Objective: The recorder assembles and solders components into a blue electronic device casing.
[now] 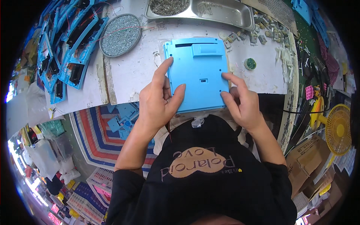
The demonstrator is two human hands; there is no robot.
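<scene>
Blue plastic housing (197, 73): a flat, roughly rectangular panel lying back-side up at the near edge of the white work surface (131, 71), held between both hands. In the head view, the left hand (159, 101) lies against the housing's left edge, index finger extended up along that edge and thumb pressed on the lower left face; the hand is open and flat against the part, not wrapped around it. The right hand (242, 103) contacts the lower right corner, index finger laid on the right face and thumb at the bottom edge, in a light pinch on the rim. A raised rectangular tab and a slot sit at the housing's far end, beyond both sets of fingertips; a small rectangular cutout lies between the hands. Beyond the left hand, up and to its left, stands a round tray of small screws (120, 35). Farther left of that hand is a stack of blue housings with black inserts (69, 52). Beyond the housing sits a metal tray (225, 13) holding small metal parts. Just beyond the right hand lies a small green round item (250, 63), with loose grey components (258, 32) past it. Well to the right of the right hand stands a yellow fan (338, 129).
</scene>
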